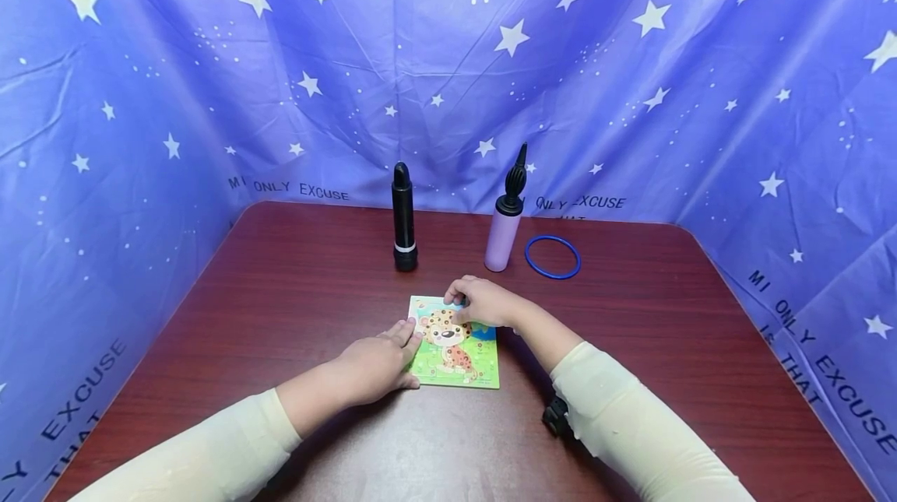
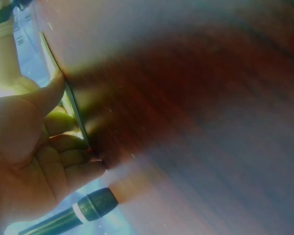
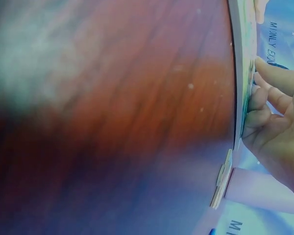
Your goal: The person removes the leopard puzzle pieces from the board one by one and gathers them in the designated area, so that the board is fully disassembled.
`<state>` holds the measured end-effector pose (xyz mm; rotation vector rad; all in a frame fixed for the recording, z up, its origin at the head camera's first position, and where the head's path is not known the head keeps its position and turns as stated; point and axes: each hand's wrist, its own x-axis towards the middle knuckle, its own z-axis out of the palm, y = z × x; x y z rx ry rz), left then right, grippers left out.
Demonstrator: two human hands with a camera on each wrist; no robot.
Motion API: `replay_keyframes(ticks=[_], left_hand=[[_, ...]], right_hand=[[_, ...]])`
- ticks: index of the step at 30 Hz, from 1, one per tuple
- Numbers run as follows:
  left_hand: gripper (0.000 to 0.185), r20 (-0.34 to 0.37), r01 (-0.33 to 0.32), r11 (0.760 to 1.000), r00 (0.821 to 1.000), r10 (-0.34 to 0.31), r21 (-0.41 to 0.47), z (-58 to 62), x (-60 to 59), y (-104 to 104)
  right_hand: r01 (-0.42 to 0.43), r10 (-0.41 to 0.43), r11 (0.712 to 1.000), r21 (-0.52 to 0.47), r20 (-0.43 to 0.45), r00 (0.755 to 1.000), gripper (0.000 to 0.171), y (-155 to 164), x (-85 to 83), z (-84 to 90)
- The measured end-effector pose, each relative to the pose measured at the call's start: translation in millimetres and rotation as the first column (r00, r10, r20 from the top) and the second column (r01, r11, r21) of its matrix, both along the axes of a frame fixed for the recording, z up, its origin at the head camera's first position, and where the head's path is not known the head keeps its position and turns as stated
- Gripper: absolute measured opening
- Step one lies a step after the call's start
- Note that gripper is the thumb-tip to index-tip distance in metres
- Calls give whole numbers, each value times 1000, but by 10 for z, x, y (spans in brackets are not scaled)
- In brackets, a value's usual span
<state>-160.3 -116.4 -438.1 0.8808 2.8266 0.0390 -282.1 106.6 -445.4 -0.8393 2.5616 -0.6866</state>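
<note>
In the head view a square jigsaw puzzle [image 1: 430,368] with a spotted leopard cub on a green and blue scene lies on the table. My left hand [image 1: 374,362] rests along its left edge, fingers straight, thumb by the near left corner. Over the upper right part bends my right hand [image 1: 487,303], with its thumb [image 3: 274,73] touching the picture near the cub's head and the other fingers curled in. Whether a piece is pinched there I cannot tell. Thin light pieces [image 3: 223,178] lie beyond the board in the right wrist view, hidden by the hand from above.
A black cylinder with a pale ring [image 1: 403,214] stands upright behind the puzzle. To its right stand a purple hand pump [image 1: 502,237] with a black nozzle and, lying flat, a blue ring [image 1: 553,278]. Starry blue cloth [image 1: 434,35] hangs round the reddish-brown table [image 1: 631,307].
</note>
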Motion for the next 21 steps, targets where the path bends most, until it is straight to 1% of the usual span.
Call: replay_keyframes(ticks=[6,8,10,12,15,21], left_hand=[[75,6,-6,1000,1000,6,-1,-5,-1,-1],[75,3,-5,1000,1000,5,-3,-2,0,-1],[74,3,-3,1000,1000,3,0,6,6,1],[74,5,-3,1000,1000,3,0,21,13,4],[74,12,-6,1000,1000,6,2,36,17,10],[74,12,-12,1000,1000,12,-5,41,17,14]], right_hand=[[2,-2,1000,8,27,1000,27,-20,11,25],[-21,20,1000,20,30,999,32,-28,18,35],[-45,44,998,31,32,998,32,-32,27,45],[-66,65,997,41,32,997,32,-37,32,46],[-71,69,996,48,34,997,25,-41,34,42],[-81,81,996,23,26,996,23,-36,20,24]])
